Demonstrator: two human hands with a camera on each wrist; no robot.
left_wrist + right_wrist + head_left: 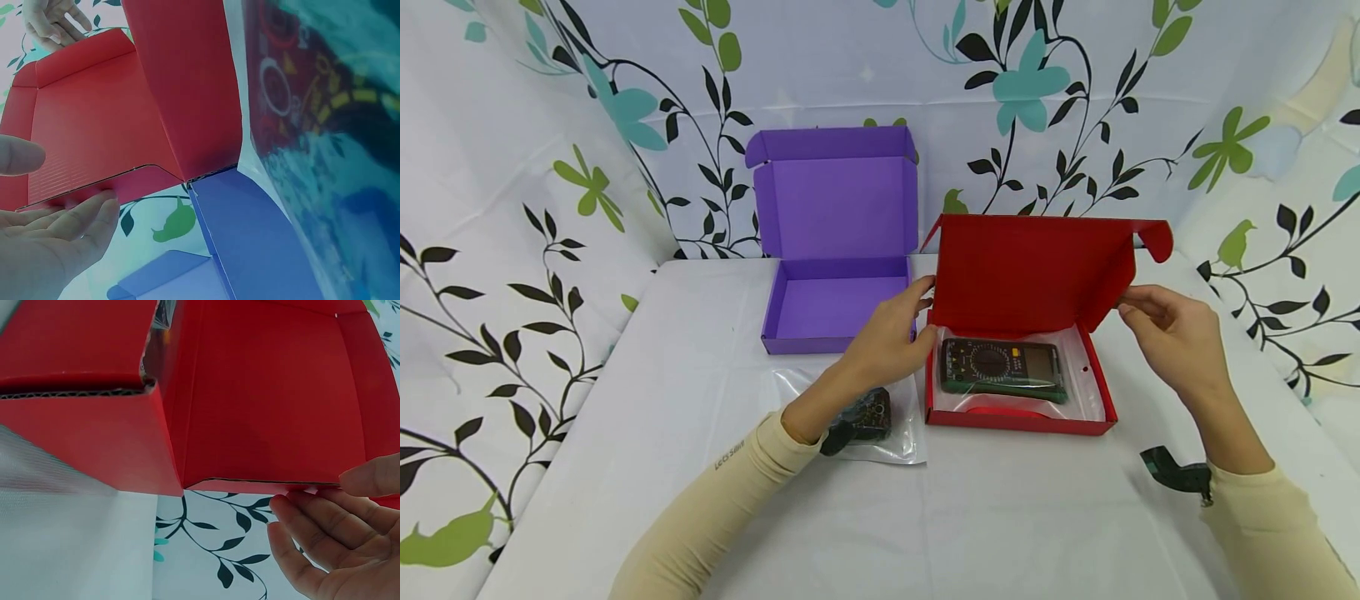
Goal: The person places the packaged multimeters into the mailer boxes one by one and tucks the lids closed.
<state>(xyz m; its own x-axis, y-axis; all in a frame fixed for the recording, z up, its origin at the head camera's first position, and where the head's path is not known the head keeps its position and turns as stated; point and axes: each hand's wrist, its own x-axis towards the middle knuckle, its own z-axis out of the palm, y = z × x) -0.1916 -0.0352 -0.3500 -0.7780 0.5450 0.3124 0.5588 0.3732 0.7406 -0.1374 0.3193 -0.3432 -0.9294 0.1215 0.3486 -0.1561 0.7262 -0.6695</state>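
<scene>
A red cardboard box lies with its lid raised. A dark multimeter with a round dial rests inside it in a clear plastic bag. My left hand is at the lid's left side; its nearly straight fingers touch the outside of the side flap, thumb apart. At the opposite side, my right hand pinches the lid's right flap, fingers outside and thumb at its edge.
An open purple box stands to the left of the red one. In front of it, partly under my left forearm, a dark device lies in a clear bag. A white cloth covers the table, and a leaf-patterned curtain hangs behind.
</scene>
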